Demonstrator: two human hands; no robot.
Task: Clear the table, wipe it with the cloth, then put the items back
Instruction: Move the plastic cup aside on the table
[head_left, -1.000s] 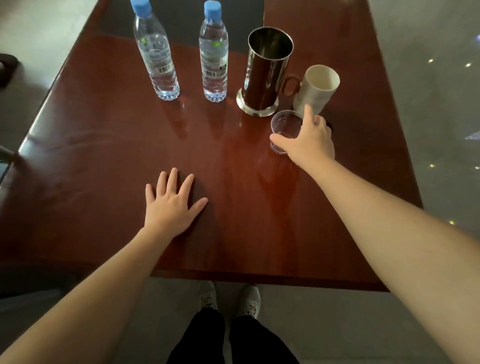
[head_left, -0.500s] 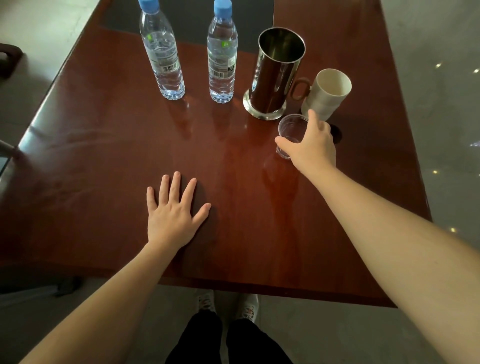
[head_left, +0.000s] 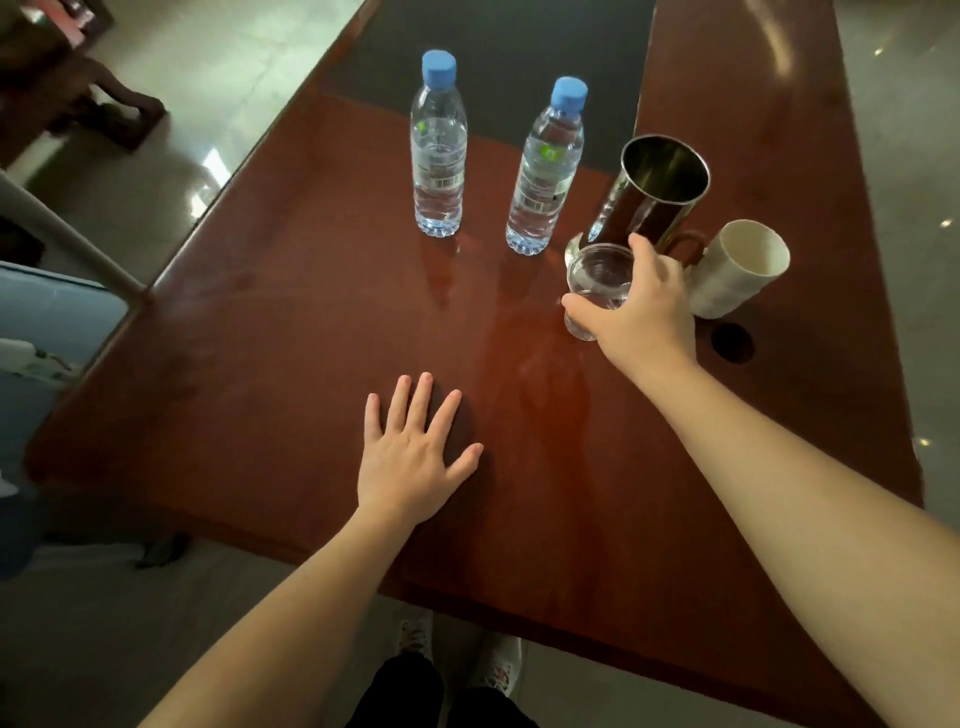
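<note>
My right hand (head_left: 644, 312) grips a small clear glass (head_left: 597, 278) and holds it just above the dark red table (head_left: 291, 332), in front of a tall metal mug (head_left: 649, 195). A white cup (head_left: 737, 270) stands to the right of the mug, close to my knuckles. Two water bottles with blue caps stand farther back, one at the left (head_left: 438, 150) and one at the right (head_left: 548, 171). My left hand (head_left: 415, 457) lies flat on the tabletop near the front edge, fingers spread. No cloth is in view.
A round dark hole (head_left: 731, 342) is set in the tabletop right of my wrist. A dark inlay panel (head_left: 493, 52) covers the far middle of the table. Furniture legs (head_left: 104, 109) stand on the floor at the far left; my shoes (head_left: 457, 660) show below the front edge.
My right hand has lifted the glass off the table and drawn it slightly left, in front of the metal mug. The camera view has swung to the left. My left hand stays flat.
</note>
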